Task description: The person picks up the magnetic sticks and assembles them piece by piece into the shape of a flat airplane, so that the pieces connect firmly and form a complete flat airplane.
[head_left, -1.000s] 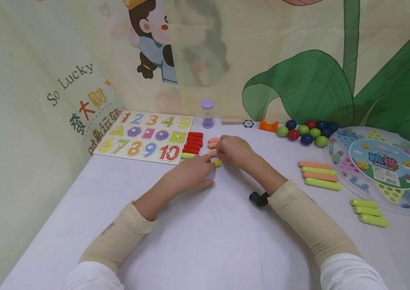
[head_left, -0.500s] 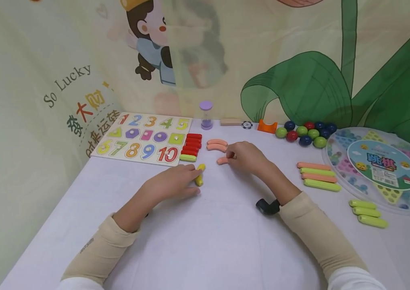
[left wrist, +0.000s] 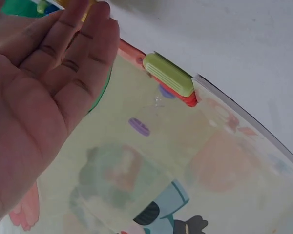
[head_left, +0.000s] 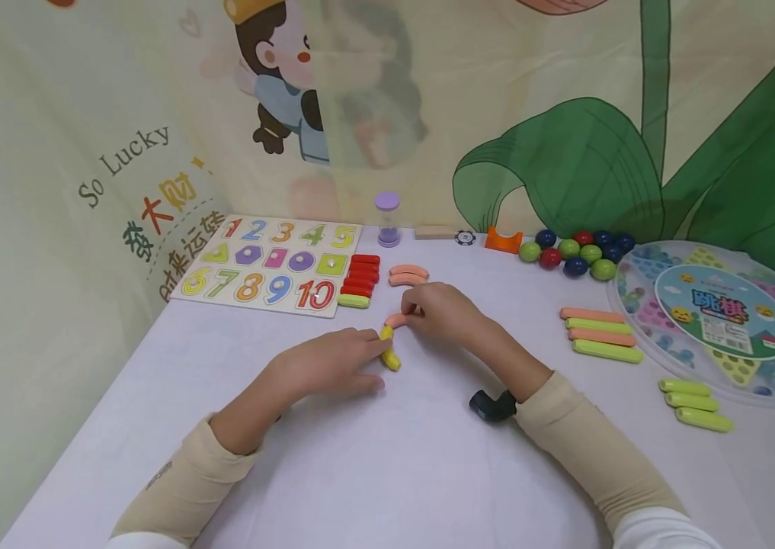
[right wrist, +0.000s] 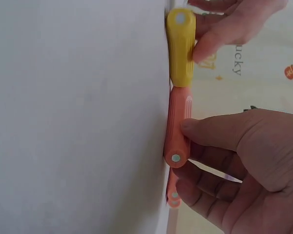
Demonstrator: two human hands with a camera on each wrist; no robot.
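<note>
My left hand (head_left: 325, 362) touches a curved yellow magnetic stick (head_left: 392, 360) on the white tabletop, index finger on it and thumb held apart. Its fingers look straight in the left wrist view. From the right, my right hand (head_left: 452, 316) pinches a curved salmon magnetic stick (head_left: 395, 320) between thumb and fingers. In the right wrist view the yellow stick (right wrist: 181, 53) and the salmon stick (right wrist: 178, 131) meet end to end, each with a pale dot at its outer end. Two more curved salmon sticks (head_left: 408, 274) lie just behind the right hand.
A number board (head_left: 267, 267) lies back left, beside stacked red sticks (head_left: 362, 274) and a green stick (head_left: 353, 301). Behind stand a sand timer (head_left: 387, 219) and an orange piece (head_left: 504, 240). Coloured balls (head_left: 575, 254), more sticks (head_left: 603, 335) and a round game box (head_left: 723, 313) occupy the right.
My left hand has drawn the yellow stick nearer and turned it. My right hand has brought one salmon stick away from the other two, against the yellow stick's end.
</note>
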